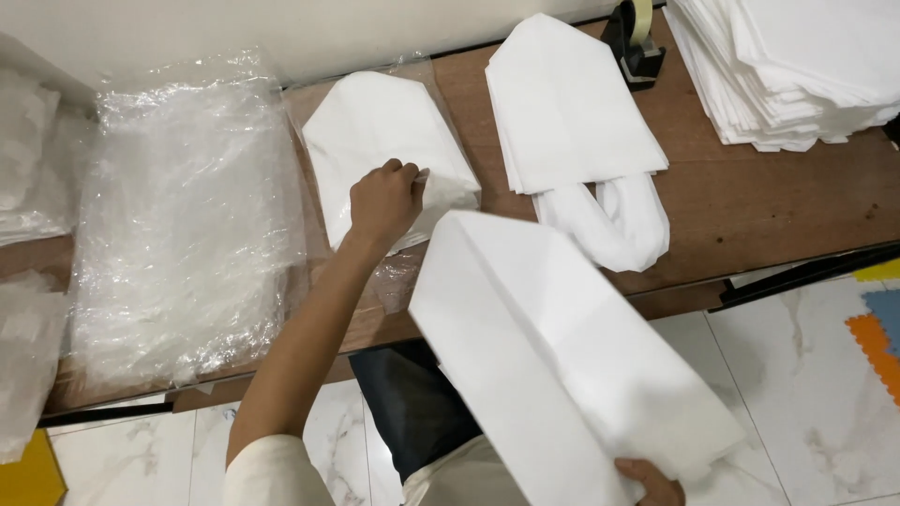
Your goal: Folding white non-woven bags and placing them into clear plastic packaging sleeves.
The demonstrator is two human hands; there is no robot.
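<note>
My left hand (384, 199) rests on a folded white fabric piece inside a clear plastic bag (375, 141) on the brown table (750, 201), fingers pinching at the bag's edge. My right hand (652, 483) grips the near corner of a second folded white fabric piece (553, 356), held tilted over the table's front edge and my lap.
A stack of folded white pieces with loop handles (572, 117) lies mid-table. A tall pile of white fabric (797, 66) sits at the far right, beside a black tape dispenser (636, 37). A heap of clear plastic bags (183, 215) covers the left. Marble floor tiles lie below.
</note>
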